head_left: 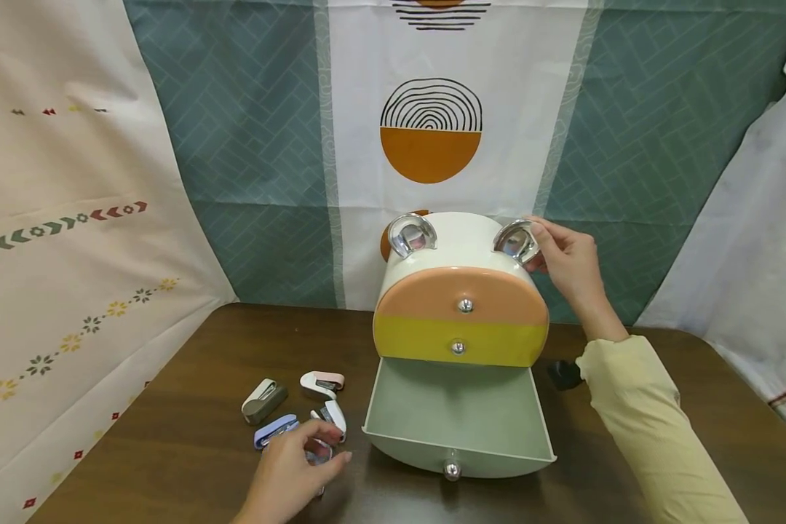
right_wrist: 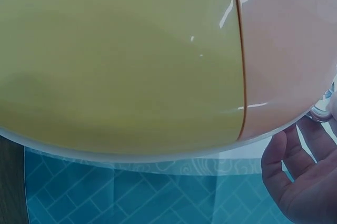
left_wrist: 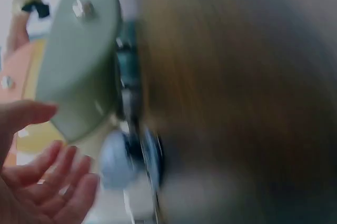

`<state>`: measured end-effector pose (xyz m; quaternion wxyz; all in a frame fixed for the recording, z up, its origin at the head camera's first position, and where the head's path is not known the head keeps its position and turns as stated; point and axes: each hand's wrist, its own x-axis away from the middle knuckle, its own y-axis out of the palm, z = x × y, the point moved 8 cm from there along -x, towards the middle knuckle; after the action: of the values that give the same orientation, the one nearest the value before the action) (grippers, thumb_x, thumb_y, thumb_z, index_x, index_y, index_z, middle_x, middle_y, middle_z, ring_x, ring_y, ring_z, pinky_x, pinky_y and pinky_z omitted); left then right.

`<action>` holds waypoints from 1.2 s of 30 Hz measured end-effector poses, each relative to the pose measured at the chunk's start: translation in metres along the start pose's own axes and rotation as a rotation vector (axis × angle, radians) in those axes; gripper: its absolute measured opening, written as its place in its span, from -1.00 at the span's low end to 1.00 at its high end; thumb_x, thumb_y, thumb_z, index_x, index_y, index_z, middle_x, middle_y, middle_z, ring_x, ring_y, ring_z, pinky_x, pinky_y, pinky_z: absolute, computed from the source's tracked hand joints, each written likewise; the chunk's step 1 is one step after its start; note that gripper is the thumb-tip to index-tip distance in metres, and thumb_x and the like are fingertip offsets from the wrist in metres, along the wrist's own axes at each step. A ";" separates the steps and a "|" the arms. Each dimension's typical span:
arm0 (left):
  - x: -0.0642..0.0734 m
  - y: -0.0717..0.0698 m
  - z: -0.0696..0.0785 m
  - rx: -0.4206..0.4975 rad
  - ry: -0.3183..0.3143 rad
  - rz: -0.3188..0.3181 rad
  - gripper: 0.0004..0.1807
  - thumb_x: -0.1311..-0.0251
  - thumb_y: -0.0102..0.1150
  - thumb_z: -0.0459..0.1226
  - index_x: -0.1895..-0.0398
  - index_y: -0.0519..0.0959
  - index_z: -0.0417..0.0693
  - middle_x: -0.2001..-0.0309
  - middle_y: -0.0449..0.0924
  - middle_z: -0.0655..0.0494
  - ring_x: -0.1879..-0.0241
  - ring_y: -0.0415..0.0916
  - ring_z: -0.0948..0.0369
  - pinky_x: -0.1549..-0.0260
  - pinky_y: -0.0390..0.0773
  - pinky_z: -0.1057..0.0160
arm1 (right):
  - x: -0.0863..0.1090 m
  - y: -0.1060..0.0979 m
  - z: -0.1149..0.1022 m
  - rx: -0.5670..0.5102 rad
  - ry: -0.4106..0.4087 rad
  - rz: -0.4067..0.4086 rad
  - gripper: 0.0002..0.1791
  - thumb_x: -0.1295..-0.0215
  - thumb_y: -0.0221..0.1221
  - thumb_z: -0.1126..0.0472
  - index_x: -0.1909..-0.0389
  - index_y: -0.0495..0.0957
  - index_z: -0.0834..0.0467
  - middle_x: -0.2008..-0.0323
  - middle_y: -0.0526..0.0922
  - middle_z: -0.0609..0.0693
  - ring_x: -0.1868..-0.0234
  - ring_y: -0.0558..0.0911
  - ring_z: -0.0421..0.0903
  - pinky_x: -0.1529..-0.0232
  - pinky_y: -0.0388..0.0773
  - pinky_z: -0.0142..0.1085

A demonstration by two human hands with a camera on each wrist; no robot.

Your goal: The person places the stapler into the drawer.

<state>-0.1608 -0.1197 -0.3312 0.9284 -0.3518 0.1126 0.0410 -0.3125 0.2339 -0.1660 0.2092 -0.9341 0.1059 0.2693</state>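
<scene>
My left hand (head_left: pixel 291 469) hovers over a group of mini staplers, its fingers apart and nothing between them in the blurred left wrist view. Partly behind its fingers is a pale stapler (head_left: pixel 321 453). Around it lie a blue stapler (head_left: pixel 275 428), a white stapler (head_left: pixel 335 418), a pink-and-white stapler (head_left: pixel 322 383) and a grey-and-white stapler (head_left: pixel 264 402). With thumb and fingers, my right hand (head_left: pixel 571 266) pinches the right silver ear (head_left: pixel 516 241) on top of a rounded drawer box (head_left: pixel 458 240). The box's green bottom drawer (head_left: pixel 455 407) is pulled out, and no items show inside.
Above the green drawer, the orange drawer (head_left: pixel 419 295) and yellow drawer (head_left: pixel 413 340) are closed. A small black object (head_left: pixel 565 375) lies right of the box on the brown table (head_left: pixel 190 451). Patterned cloths (head_left: pixel 255 145) hang behind and at the sides.
</scene>
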 end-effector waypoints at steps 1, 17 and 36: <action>0.000 -0.004 -0.004 -0.081 0.006 0.004 -0.76 0.25 0.43 -0.17 0.46 0.57 0.07 0.46 0.56 0.32 0.51 0.44 0.42 0.50 0.41 0.39 | 0.000 0.000 0.000 0.000 -0.007 0.002 -0.57 -0.33 0.01 0.09 -0.13 0.44 0.22 0.65 0.52 -0.34 0.68 0.51 -0.33 0.52 0.48 -0.52; 0.000 0.001 -0.036 -0.410 0.015 -0.232 -0.65 0.39 0.43 -0.05 0.60 0.47 0.04 0.68 0.37 0.30 0.64 0.26 0.31 0.65 0.26 0.30 | 0.003 0.003 -0.006 0.018 -0.010 0.016 -0.52 -0.30 0.01 -0.02 -0.12 0.46 0.18 0.66 0.51 -0.31 0.67 0.51 -0.34 0.51 0.48 -0.53; -0.019 -0.049 0.027 -0.185 0.103 0.027 -0.79 0.24 0.41 -0.27 0.43 0.63 0.08 0.52 0.58 0.38 0.56 0.44 0.47 0.52 0.43 0.40 | 0.004 0.000 -0.002 0.034 -0.004 0.033 -0.51 -0.30 0.01 -0.03 -0.12 0.46 0.18 0.64 0.51 -0.35 0.67 0.51 -0.34 0.49 0.49 -0.54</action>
<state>-0.1667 -0.1384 -0.2754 0.8842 -0.4362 0.1607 0.0458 -0.3077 0.2326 -0.1665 0.2206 -0.9280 0.1253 0.2730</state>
